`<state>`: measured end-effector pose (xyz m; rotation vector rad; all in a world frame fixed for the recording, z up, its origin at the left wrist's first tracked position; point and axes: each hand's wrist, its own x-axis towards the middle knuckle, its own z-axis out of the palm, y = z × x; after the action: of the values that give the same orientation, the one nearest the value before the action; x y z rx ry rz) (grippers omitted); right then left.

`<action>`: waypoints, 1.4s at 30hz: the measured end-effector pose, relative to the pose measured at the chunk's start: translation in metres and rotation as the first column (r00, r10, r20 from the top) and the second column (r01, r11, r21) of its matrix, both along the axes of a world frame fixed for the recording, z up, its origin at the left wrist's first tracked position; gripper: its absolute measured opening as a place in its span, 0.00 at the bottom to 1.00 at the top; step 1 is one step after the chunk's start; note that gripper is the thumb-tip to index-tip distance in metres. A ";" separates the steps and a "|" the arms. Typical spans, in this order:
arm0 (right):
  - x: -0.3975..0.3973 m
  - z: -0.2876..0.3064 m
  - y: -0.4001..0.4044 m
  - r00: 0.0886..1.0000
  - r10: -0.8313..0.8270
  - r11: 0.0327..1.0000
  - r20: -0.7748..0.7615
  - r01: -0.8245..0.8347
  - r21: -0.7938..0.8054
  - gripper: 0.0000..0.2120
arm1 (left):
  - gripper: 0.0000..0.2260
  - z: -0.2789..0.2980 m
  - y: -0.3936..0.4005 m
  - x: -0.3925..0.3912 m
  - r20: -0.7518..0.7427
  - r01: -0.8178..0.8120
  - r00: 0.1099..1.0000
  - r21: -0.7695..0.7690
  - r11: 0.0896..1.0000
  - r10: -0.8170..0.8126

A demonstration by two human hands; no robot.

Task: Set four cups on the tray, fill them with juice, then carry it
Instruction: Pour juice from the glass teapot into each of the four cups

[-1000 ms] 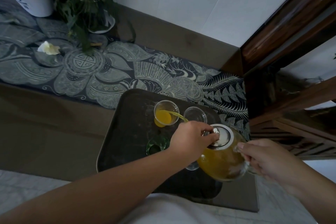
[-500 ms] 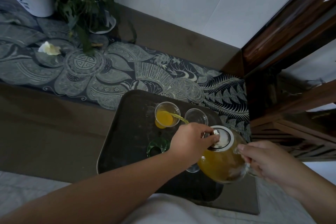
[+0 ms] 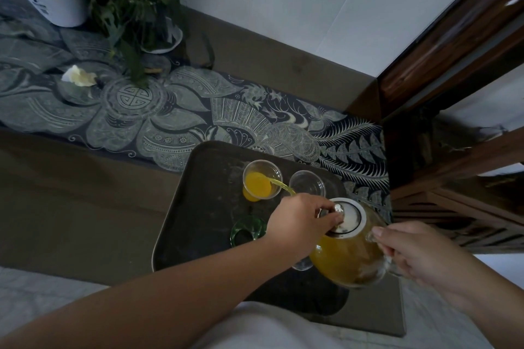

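Left hand (image 3: 300,224): closed down on the teapot lid (image 3: 346,217), fingertips pressing its knob so the lid stays seated while the pot tips.
Right hand (image 3: 419,252): grip wrapped around the handle of the glass teapot (image 3: 348,258), holding it tilted toward the far-left cup.
Stream: a thin line of juice runs from the spout, which the left hand hides, into the far-left cup (image 3: 262,183).
Change: the juice in that cup stands a little higher than a second ago; the pot and both hands have barely shifted, so the pour is steady.
Cups: four sit on the tray (image 3: 198,207); the clear cup (image 3: 307,187) beside the filling one is empty, the green cup (image 3: 248,231) looks empty, and the fourth cup (image 3: 300,263) shows only as a rim below the left wrist.
Tray: dark, resting on the counter (image 3: 71,207), its far edge over the patterned runner (image 3: 175,119).
Progress: judging by this, cups are set and the first fill is partway; three fills and the carry remain.
Next: likely level the pot before the cup brims, then swing the spout to the clear cup.
Risk: drips on the tray between cups.
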<state>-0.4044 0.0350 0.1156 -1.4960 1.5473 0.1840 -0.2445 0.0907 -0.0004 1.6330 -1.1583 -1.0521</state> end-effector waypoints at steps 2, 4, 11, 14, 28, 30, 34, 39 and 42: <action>0.000 0.001 0.001 1.000 0.007 1.000 -0.005 -0.007 0.000 0.19 | 0.10 0.001 0.000 0.000 0.003 0.000 1.000 0.002 1.000 0.000; 0.001 0.002 0.001 1.000 0.009 1.000 -0.007 -0.009 -0.003 0.18 | 0.10 0.002 0.000 0.000 0.008 -0.002 1.000 0.003 1.000 0.002; -0.001 -0.001 0.002 1.000 0.011 1.000 -0.006 -0.011 -0.002 0.20 | 0.10 -0.002 0.001 0.000 -0.002 -0.001 1.000 0.002 1.000 0.001; -0.001 -0.001 0.001 1.000 -0.001 1.000 -0.007 0.001 0.003 0.20 | 0.10 -0.001 0.001 0.002 0.008 -0.003 1.000 -0.002 1.000 0.003; 0.001 -0.002 0.001 1.000 -0.001 1.000 -0.012 0.001 -0.020 0.20 | 0.11 -0.003 0.002 0.003 0.024 0.002 1.000 0.006 1.000 -0.002; 0.002 -0.002 0.002 1.000 -0.008 1.000 -0.011 0.008 -0.018 0.20 | 0.11 -0.002 0.002 0.004 0.033 0.006 0.999 0.003 1.000 -0.006; 0.003 -0.002 0.000 1.000 -0.011 1.000 -0.004 0.011 -0.005 0.20 | 0.10 -0.001 0.001 0.005 0.042 0.015 0.999 -0.003 1.000 -0.015; 0.003 -0.003 0.000 1.000 -0.007 1.000 -0.011 0.007 0.009 0.20 | 0.09 0.000 0.003 0.005 0.047 0.029 0.998 0.005 1.000 -0.029; 0.004 -0.003 -0.001 1.000 -0.028 0.999 0.006 0.028 0.021 0.19 | 0.09 0.001 0.003 0.005 0.035 0.026 0.999 0.013 1.000 -0.026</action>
<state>-0.4001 0.0341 0.1130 -1.4563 1.5565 0.1788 -0.2394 0.0938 0.0003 1.6563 -1.2015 -1.0523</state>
